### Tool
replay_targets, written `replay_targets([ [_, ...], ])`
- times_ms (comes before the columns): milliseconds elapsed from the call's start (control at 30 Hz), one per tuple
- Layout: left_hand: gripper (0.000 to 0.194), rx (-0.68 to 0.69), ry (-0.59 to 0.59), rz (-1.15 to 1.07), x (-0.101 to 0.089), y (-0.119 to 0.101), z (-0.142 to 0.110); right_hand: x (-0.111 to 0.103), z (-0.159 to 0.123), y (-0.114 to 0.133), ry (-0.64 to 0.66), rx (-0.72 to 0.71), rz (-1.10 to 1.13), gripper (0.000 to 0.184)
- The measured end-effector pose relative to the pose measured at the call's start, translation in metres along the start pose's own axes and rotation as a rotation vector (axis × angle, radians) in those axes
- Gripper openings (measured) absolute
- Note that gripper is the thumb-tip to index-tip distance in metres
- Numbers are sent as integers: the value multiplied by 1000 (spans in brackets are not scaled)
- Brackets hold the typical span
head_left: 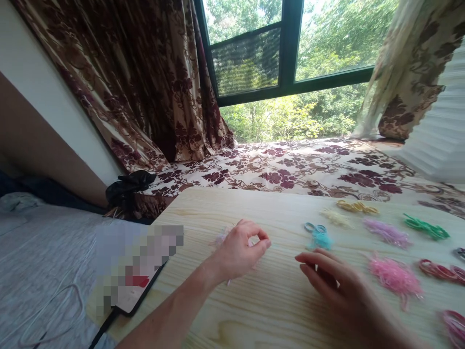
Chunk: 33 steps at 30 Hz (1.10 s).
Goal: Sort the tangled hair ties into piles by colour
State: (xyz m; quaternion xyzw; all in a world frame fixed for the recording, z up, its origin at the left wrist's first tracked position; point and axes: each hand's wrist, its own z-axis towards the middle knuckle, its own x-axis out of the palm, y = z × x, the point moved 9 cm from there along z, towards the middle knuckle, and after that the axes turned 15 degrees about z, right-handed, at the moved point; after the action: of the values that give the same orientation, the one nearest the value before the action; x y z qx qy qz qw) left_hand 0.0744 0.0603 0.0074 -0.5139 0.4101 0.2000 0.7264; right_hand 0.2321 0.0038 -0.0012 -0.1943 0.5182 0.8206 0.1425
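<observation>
Largest first: a dark-framed window, flanked by patterned curtains, above a ledge with a floral cover; a bed at your left, with a white cable lying on it. Next, one pale wood-grain table before you. One black bag, beyond the table's left corner. One flat device, partly pixelated, at the table's left edge, a black lead at its near end. Two bare hands, yours: the left hand hovers over or rests on the table, thumb and forefinger tips brought together in a ring, whether on anything you cannot tell; the right hand has its fingers loosely bent, thumb close beneath, contact at the tips unclear. Small goods, sorted by colour: one pink pile, right of your right hand; one lilac pile, behind it; one pale pile, partly hidden by your left hand; one cream pile; one turquoise pile, just beyond your right fingers, with blue rings beside it. Bands: green bands, red bands, yellow bands, and magenta bands at the near right.
</observation>
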Motion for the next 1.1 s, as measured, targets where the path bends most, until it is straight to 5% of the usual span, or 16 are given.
replay_targets([
  [267, 14, 22, 125, -81, 16, -16, -10, 0, 0, 4, -93, 4, 190, 14],
  [767, 13, -2, 221, -208, 26, -21, -11, 4, 1, 13, -1, -18, 150, 22],
  [1100, 9, -123, 99, -140, 17, -5, -8, -8, 4, 12, -53, -3, 78, 24],
])
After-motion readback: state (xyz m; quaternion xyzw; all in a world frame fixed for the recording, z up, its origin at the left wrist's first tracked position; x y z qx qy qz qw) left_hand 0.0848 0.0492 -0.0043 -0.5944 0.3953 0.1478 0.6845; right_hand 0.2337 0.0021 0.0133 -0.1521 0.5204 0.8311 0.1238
